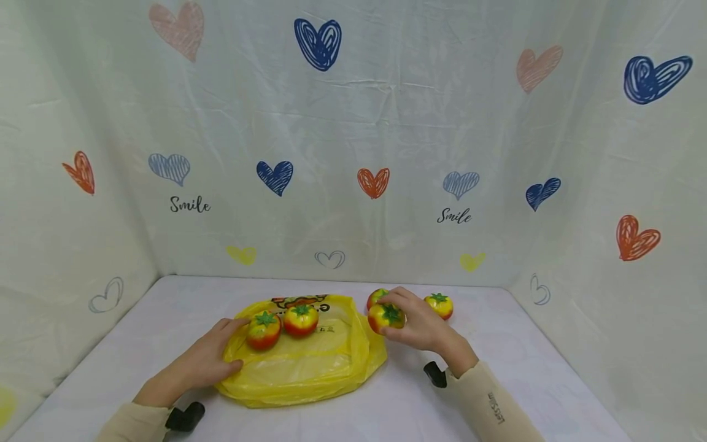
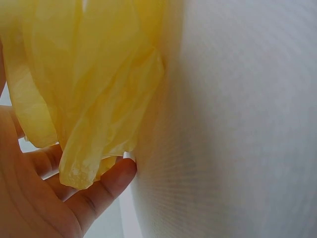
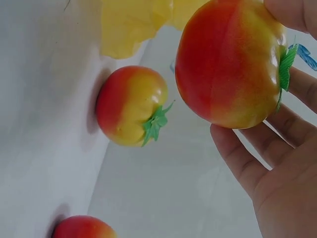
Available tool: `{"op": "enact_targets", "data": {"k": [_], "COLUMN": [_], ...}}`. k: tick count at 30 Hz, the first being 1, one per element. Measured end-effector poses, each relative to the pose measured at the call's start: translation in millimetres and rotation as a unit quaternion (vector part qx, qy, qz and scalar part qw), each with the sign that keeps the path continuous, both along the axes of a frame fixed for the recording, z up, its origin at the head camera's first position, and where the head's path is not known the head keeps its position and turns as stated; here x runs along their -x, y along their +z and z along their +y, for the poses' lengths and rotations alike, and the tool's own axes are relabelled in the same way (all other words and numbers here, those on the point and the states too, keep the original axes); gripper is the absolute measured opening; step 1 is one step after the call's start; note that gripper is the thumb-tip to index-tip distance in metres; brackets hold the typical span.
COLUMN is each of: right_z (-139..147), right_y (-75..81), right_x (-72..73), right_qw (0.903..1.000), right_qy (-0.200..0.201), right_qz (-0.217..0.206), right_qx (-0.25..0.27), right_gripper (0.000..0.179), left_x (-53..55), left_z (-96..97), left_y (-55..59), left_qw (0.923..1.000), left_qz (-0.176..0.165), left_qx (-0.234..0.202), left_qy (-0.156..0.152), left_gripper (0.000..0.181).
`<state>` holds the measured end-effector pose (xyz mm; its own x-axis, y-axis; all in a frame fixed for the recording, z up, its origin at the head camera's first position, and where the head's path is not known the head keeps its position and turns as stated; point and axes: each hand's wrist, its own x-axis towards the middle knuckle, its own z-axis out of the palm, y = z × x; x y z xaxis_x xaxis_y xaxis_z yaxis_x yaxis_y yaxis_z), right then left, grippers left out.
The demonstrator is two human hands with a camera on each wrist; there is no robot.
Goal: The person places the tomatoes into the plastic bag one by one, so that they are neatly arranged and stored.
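Note:
My right hand (image 1: 415,319) grips a red and yellow tomato (image 3: 228,64) with a green leafy top, its fingers and thumb around the sides. It is raised beside the right end of a yellow plastic bag (image 1: 298,374). Two more tomatoes, a left one (image 1: 263,331) and a right one (image 1: 301,320), lie on the bag's far left part. My left hand (image 1: 207,356) rests against the bag's left edge, thumb and fingers spread apart. In the left wrist view, fingers (image 2: 101,193) extend behind the crumpled bag edge.
Behind the held tomato another tomato (image 1: 377,297) stands on the white table (image 1: 530,380), partly hidden. One more tomato (image 1: 439,305) is to the right, past my right hand. A white curtain (image 1: 409,135) printed with hearts surrounds the table's back and sides.

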<state>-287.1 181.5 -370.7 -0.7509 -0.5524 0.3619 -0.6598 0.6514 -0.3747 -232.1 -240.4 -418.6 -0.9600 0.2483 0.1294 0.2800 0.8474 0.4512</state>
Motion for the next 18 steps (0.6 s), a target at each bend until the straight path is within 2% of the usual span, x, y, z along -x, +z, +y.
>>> {"op": "enact_targets", "data": {"k": [4, 9, 18], "right_z": [-5, -13, -37], "right_y": [1.2, 1.9, 7.9], "right_x": [0.8, 1.9, 2.1], "right_qw": [0.9999, 0.9997, 0.9988], "right_qy": [0.011, 0.023, 0.048], "right_qz": [0.011, 0.002, 0.006], "right_qx": [0.005, 0.008, 0.010], "right_gripper": [0.046, 0.043, 0.042], "left_x": [-0.5, -1.5, 1.1], "left_z": [-0.5, -0.8, -1.1], "left_y": [1.1, 1.9, -1.4], "left_qw": [1.0000, 1.0000, 1.0000], "left_qz": [0.000, -0.003, 0.002], "left_qx": [0.001, 0.000, 0.000], "left_qy": [0.000, 0.000, -0.004], "left_gripper": [0.071, 0.071, 0.070]}}
